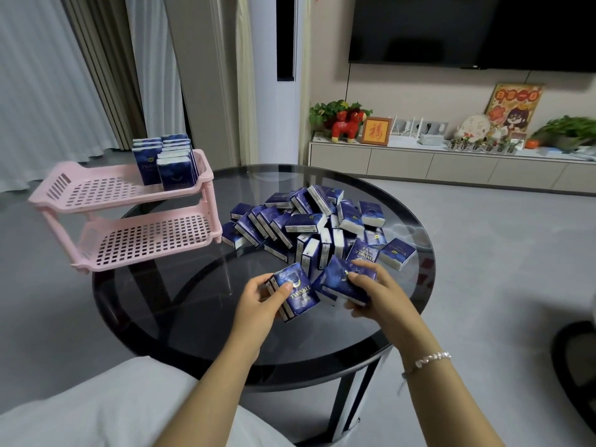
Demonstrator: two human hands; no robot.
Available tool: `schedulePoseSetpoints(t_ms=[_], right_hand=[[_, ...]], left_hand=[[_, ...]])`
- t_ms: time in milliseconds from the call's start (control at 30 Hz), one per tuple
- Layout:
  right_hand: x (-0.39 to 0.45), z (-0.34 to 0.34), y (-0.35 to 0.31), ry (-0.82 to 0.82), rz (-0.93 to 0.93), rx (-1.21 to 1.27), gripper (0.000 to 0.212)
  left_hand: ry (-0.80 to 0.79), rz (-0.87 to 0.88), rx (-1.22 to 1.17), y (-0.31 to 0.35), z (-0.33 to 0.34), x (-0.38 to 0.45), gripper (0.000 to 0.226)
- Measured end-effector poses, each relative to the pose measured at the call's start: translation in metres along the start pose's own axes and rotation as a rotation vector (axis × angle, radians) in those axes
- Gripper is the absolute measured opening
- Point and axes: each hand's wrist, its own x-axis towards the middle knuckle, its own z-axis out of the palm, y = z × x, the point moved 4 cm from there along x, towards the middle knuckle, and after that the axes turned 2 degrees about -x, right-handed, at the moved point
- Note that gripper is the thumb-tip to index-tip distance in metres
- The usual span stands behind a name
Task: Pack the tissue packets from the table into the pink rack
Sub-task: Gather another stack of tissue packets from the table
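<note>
Gathering is the step I read here: both hands are at the near edge of the pile (309, 227) on the round glass bench (180, 304). My left hand (258, 304) grips a small stack of packets (295, 293), thumb curled over the top face, fingers wrapped beneath. My right hand (371, 290) pinches another packet (346, 282), thumb on top, fingers below, touching the pile's edge. The rack (129, 211) stands at the bench's left edge, well apart from the hands; its top shelf holds 2 rows of upright packets at the far right end, and its bottom shelf shows none. I judge the job early, with most packets loose. Next, I would square the right packet against the left stack, then carry them left to the top shelf and set them upright beside the rows. How many packets the left stack holds I cannot tell, and my fingers under both bundles are hidden. The pile's lower layers are covered.
</note>
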Motion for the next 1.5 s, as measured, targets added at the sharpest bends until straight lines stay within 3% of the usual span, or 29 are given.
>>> schedulePoseSetpoints(t_ms=[167, 433, 600, 700, 767, 833, 900, 967, 1067, 1233, 1400, 1500], right_hand=[[-0.005, 0.029, 0.007, 0.018, -0.087, 0.166, 0.014], [-0.006, 0.063, 0.021, 0.089, -0.132, 0.182, 0.008], [-0.007, 0.075, 0.024, 0.068, -0.193, 0.158, 0.021], [-0.009, 0.080, 0.023, 0.013, -0.194, 0.135, 0.026], [-0.007, 0.076, 0.019, 0.015, -0.225, 0.078, 0.019], [0.001, 0.063, 0.016, 0.138, -0.267, -0.061, 0.020], [0.014, 0.044, 0.015, 0.307, -0.282, -0.338, 0.023], [0.027, 0.031, 0.017, 0.374, -0.225, -0.636, 0.035], [0.039, 0.022, 0.020, 0.342, -0.128, -0.884, 0.055], [0.045, 0.023, 0.019, 0.175, -0.066, -0.871, 0.066], [0.036, 0.024, 0.016, 0.083, -0.074, -0.806, 0.054], [0.027, 0.027, 0.017, 0.065, -0.151, -0.669, 0.037]], left_hand=[[-0.025, -0.028, -0.052, -0.001, 0.000, -0.001, 0.030], [-0.071, -0.017, -0.090, 0.002, 0.003, -0.004, 0.026], [-0.097, -0.039, -0.096, 0.005, 0.007, -0.008, 0.062], [-0.059, -0.058, -0.111, 0.004, 0.006, -0.006, 0.056], [-0.022, -0.070, -0.119, 0.003, 0.004, -0.003, 0.050], [0.019, -0.067, -0.114, 0.003, -0.001, -0.002, 0.050], [0.053, -0.051, -0.115, 0.005, -0.003, -0.001, 0.046], [0.075, -0.028, -0.126, 0.008, -0.004, -0.002, 0.039], [0.088, -0.007, -0.119, 0.009, -0.005, -0.001, 0.038], [0.099, 0.002, -0.076, 0.007, -0.008, 0.001, 0.042], [0.133, 0.007, -0.057, 0.009, -0.013, 0.002, 0.062], [0.138, 0.015, -0.029, 0.010, -0.019, 0.004, 0.060]])
